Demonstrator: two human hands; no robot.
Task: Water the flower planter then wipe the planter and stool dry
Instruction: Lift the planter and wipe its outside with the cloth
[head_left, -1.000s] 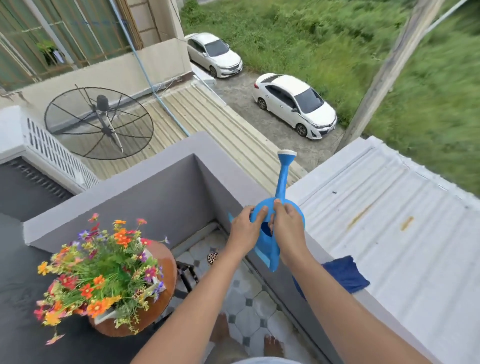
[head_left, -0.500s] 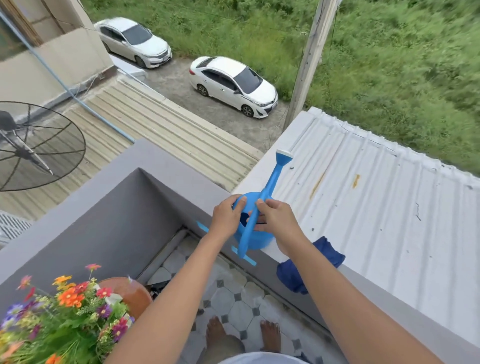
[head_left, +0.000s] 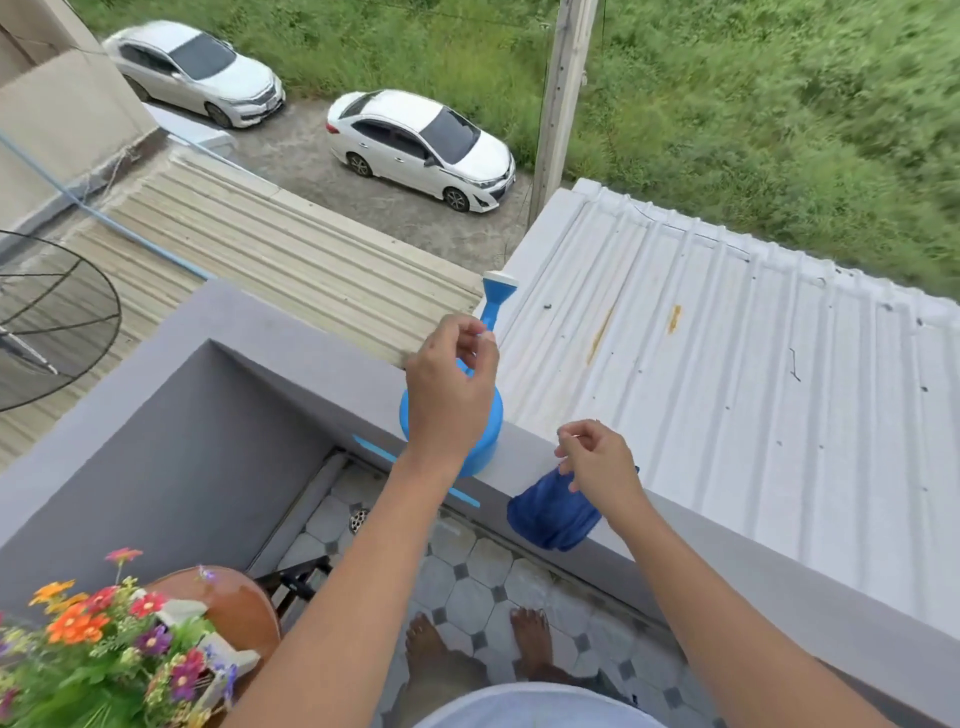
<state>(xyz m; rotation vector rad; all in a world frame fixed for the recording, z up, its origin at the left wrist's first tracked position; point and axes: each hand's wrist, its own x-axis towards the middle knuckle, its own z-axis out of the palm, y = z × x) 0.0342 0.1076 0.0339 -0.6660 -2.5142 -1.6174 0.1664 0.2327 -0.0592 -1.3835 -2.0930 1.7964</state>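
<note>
A blue watering can (head_left: 491, 415) stands upright on the grey balcony ledge (head_left: 291, 332), spout pointing away over the roof. My left hand (head_left: 449, 389) hovers just over its handle, fingers loosely curled and holding nothing. To the right, a dark blue cloth (head_left: 545, 517) lies bunched on the ledge's inner edge. My right hand (head_left: 597, 460) is on its top edge with fingers curled down; a grip is not clear. At the bottom left, a white planter (head_left: 179, 610) full of colourful flowers (head_left: 98, 644) sits on a round brown stool (head_left: 244, 605) whose top looks wet.
The ledge drops to corrugated roofs (head_left: 701, 364) and parked cars (head_left: 421, 140) far below. Strips of blue tape (head_left: 374, 448) mark the ledge. My bare feet (head_left: 428, 642) stand on a tiled floor (head_left: 478, 577) with a drain (head_left: 358, 519). A satellite dish (head_left: 52, 322) is at the left.
Both hands have come off the watering can, which now stands on the ledge. My right hand moved right and down onto the blue cloth. The view swung right.
</note>
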